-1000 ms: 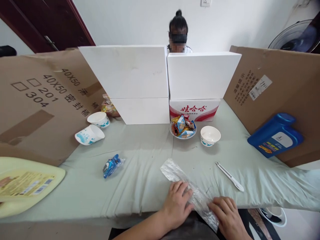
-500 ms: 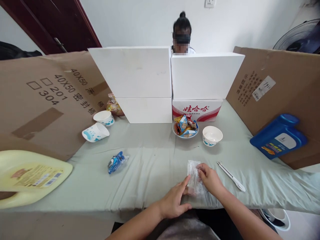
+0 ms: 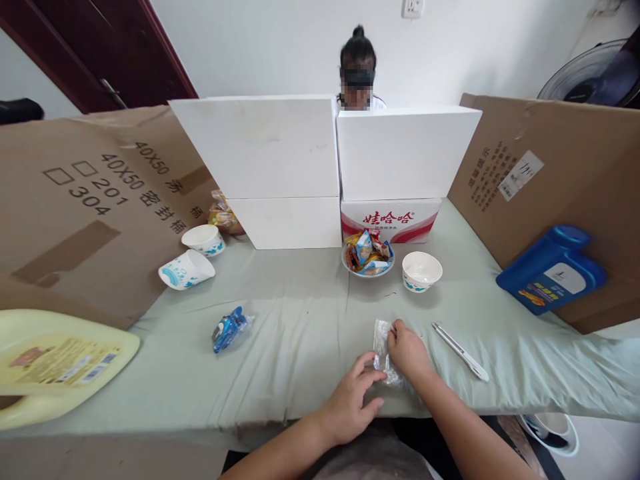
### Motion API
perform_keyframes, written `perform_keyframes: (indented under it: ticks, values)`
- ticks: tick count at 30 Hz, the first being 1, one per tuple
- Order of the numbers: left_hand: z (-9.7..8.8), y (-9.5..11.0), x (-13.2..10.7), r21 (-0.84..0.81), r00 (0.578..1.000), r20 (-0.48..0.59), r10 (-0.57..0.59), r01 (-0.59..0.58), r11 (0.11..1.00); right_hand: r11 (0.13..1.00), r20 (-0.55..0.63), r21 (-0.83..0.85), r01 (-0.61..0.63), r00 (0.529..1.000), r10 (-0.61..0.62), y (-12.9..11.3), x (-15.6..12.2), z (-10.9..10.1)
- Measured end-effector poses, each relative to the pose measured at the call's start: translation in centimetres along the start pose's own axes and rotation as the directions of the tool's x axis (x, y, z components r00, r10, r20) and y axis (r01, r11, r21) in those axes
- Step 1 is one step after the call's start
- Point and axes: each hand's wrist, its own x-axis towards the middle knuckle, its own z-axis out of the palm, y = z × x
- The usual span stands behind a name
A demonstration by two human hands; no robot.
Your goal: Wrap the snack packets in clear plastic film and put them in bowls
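Both our hands on the clear plastic bag (image 3: 383,352) at the table's near edge: left hand (image 3: 353,400) pins it flat, right hand (image 3: 407,350) pinches its folded top. Looks roughly half folded; more folds left. Pen (image 3: 460,352) beside, snack bowl (image 3: 367,257) beyond.

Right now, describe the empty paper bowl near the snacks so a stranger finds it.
Start at the red-and-white carton under the right foam box. In front sits a snack-filled bowl; the empty paper bowl stands upright just right of it, white inside, nothing in it.
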Motion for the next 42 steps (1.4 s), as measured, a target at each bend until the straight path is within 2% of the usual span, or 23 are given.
perform_keyframes:
  ticks: [2, 4, 5, 7, 10, 14, 16, 17, 18, 20, 21, 22, 24, 26, 27, 31, 36, 39, 42]
  values:
    - [-0.1, 0.4, 0.8, 0.112, 0.984, -0.17, 0.056, -0.037, 0.993, 1.0, 0.0, -0.018, 0.013, 1.0, -0.013, -0.1, 0.0, 0.0]
    - [-0.5, 0.4, 2.5, 0.216, 0.956, -0.248, 0.155, -0.102, 0.971, 0.999, -0.004, -0.035, 0.028, 1.0, -0.029, -0.2, -0.2, 0.0]
    - [-0.8, 0.3, 3.6, 0.25, 0.952, -0.225, 0.207, -0.149, 0.957, 0.998, -0.006, -0.043, 0.038, 0.999, -0.038, -0.3, -0.2, 0.1]
    - [-1.1, -0.3, 5.8, 0.295, 0.956, -0.098, 0.278, -0.239, 0.925, 0.996, -0.006, -0.061, 0.058, 0.998, -0.058, -0.3, -0.4, 0.1]
    - [-1.1, -1.7, 7.8, 0.387, 0.961, 0.071, 0.268, -0.274, 0.881, 0.992, -0.013, -0.101, 0.08, 0.997, -0.082, 0.5, -0.6, -0.4]
    - [-0.7, -2.8, 7.8, 0.443, 0.964, 0.126, 0.235, -0.266, 0.856, 0.983, -0.095, -0.18, 0.034, 0.994, -0.052, 2.8, -1.5, -2.1]
    - [-0.7, -2.9, 7.5, 0.44, 0.96, 0.136, 0.243, -0.279, 0.854, 0.976, -0.152, -0.198, 0.09, 0.981, -0.122, 3.5, -2.5, -2.8]
    - [-0.7, -2.8, 7.4, 0.44, 0.959, 0.142, 0.247, -0.284, 0.852, 0.961, -0.168, -0.198, 0.192, 0.959, -0.226, 3.7, -3.2, -2.8]
    - [-0.7, -2.8, 7.3, 0.443, 0.958, 0.15, 0.246, -0.288, 0.849, 0.922, -0.165, -0.194, 0.334, 0.916, -0.366, 3.8, -4.1, -2.7]
    - [-0.7, -2.7, 7.3, 0.454, 0.958, 0.169, 0.231, -0.284, 0.844, 0.779, -0.115, -0.164, 0.605, 0.773, -0.624, 3.8, -6.0, -2.0]
    - [-0.7, -2.7, 7.4, 0.46, 0.959, 0.175, 0.222, -0.28, 0.843, 0.718, -0.074, -0.142, 0.681, 0.716, -0.694, 3.9, -7.0, -1.6]
    - [-0.7, -2.7, 7.4, 0.465, 0.96, 0.179, 0.216, -0.276, 0.841, 0.695, -0.031, -0.122, 0.709, 0.697, -0.717, 4.0, -8.0, -1.2]
    - [-0.6, -2.8, 7.4, 0.469, 0.96, 0.181, 0.212, -0.274, 0.84, 0.716, 0.01, -0.104, 0.69, 0.721, -0.693, 4.4, -9.3, -0.9]
    - [-0.6, -2.9, 7.4, 0.47, 0.96, 0.182, 0.213, -0.275, 0.839, 0.742, -0.014, -0.101, 0.662, 0.745, -0.667, 4.6, -9.9, -1.0]
    - [-0.6, -2.9, 7.4, 0.47, 0.96, 0.182, 0.213, -0.275, 0.839, 0.741, -0.044, -0.098, 0.664, 0.741, -0.67, 4.6, -9.8, -1.1]
    - [-0.7, -2.7, 7.3, 0.466, 0.96, 0.176, 0.218, -0.276, 0.841, 0.682, -0.134, -0.113, 0.722, 0.669, -0.731, 4.0, -8.7, -0.6]
    - [-0.9, -2.7, 7.2, 0.459, 0.959, 0.181, 0.219, -0.279, 0.843, 0.671, -0.171, -0.144, 0.727, 0.65, -0.741, 4.5, -7.8, 1.1]
    - [-1.0, -2.7, 7.2, 0.446, 0.959, 0.181, 0.219, -0.279, 0.85, 0.668, -0.225, -0.129, 0.733, 0.634, -0.74, 5.2, -7.8, 1.0]
    - [-1.2, -2.5, 7.2, 0.402, 0.948, 0.212, 0.238, -0.307, 0.863, 0.62, -0.232, -0.067, 0.781, 0.592, -0.771, 5.3, -8.0, 0.6]
